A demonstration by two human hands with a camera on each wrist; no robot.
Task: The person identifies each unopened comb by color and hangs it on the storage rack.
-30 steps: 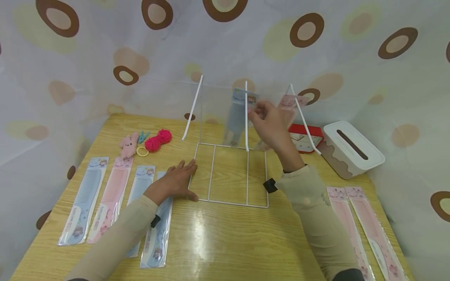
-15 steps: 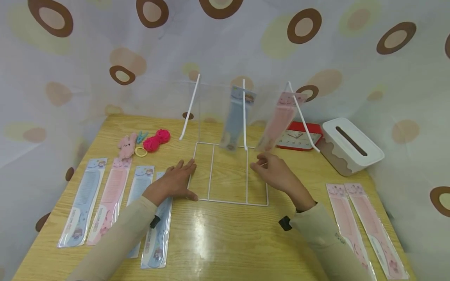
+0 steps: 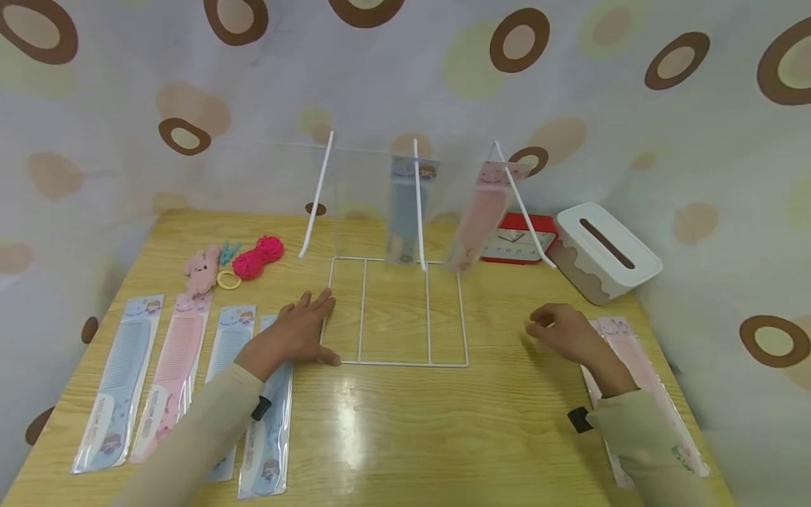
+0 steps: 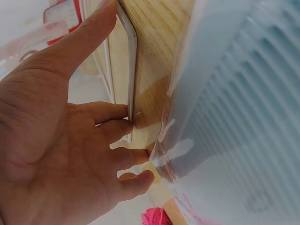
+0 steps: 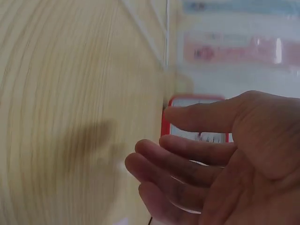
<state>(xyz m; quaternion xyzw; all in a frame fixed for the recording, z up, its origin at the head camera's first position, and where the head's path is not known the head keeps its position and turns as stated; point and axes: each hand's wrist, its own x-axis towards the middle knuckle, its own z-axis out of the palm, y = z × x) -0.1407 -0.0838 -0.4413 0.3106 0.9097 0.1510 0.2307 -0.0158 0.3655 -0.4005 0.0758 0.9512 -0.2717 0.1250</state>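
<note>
A white wire display rack [image 3: 362, 310] with a clear back panel and three prongs stands mid-table. From its middle prong hangs a packaged blue comb [image 3: 405, 211]; a packaged pink comb [image 3: 483, 211] hangs from the right prong. My left hand [image 3: 294, 329] rests with spread fingers on the left edge of the rack's base, and the left wrist view shows fingertips and thumb touching the wire. My right hand [image 3: 567, 336], fingers loosely bent and holding nothing, is above the table beside the pink comb packs [image 3: 640, 370] at the right, partly covering them with its arm.
Packaged blue [image 3: 123, 352] and pink combs [image 3: 180, 345] lie in a row at the left. Behind them are a plush toy [image 3: 203, 269], a teal clip [image 3: 229, 252], a yellow ring [image 3: 229, 280] and pink yarn [image 3: 258, 257]. A red clock [image 3: 516, 243] and tissue box [image 3: 602, 253] stand back right.
My right hand has left the blue comb pack on the middle prong, come down, and moved right toward the pink packs. My left hand stays on the rack's base. The head view has shifted slightly.
</note>
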